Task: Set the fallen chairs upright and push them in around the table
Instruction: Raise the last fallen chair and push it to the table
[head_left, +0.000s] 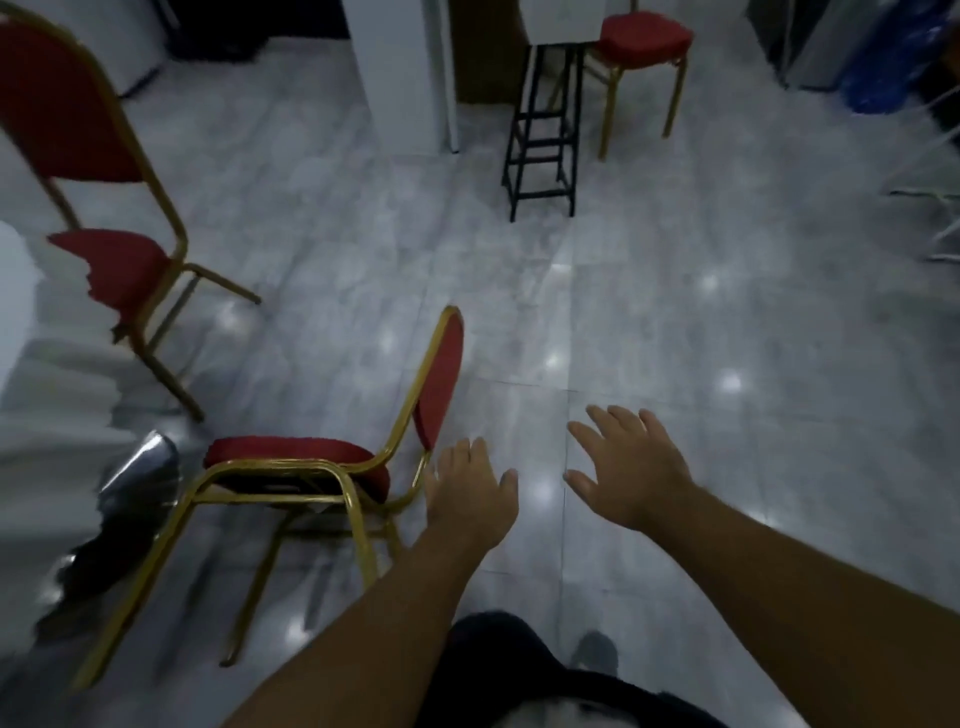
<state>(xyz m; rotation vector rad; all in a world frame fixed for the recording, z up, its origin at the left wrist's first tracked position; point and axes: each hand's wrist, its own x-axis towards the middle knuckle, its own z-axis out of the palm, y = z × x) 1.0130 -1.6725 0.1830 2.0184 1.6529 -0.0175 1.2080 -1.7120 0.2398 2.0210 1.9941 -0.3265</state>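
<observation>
Chairs with red cushions and gold metal frames stand on a glossy grey marble-patterned tile floor (675, 312) that throws back small bright spots of ceiling light. The nearest chair (322, 467) sits upright at lower left, its seat facing left toward a white-draped table (47, 395) and its backrest rising toward the middle of the view. A second chair (104, 208) stands upright farther back on the left, its seat partly hidden behind the table's cloth. A third chair (641, 47) (only its seat and legs show) stands at the far side of the room beside a black metal stand (543, 135) and a white panel (405, 73).

The person's left hand (470, 493) is open with fingers spread, right beside the nearest chair's rear frame; whether it touches the frame cannot be told through the blur. The right hand (628, 462) is also open and empty, fingers splayed above bare floor, well apart from any chair. Both bare forearms reach forward from the bottom edge, above dark trousers (493, 670).
</observation>
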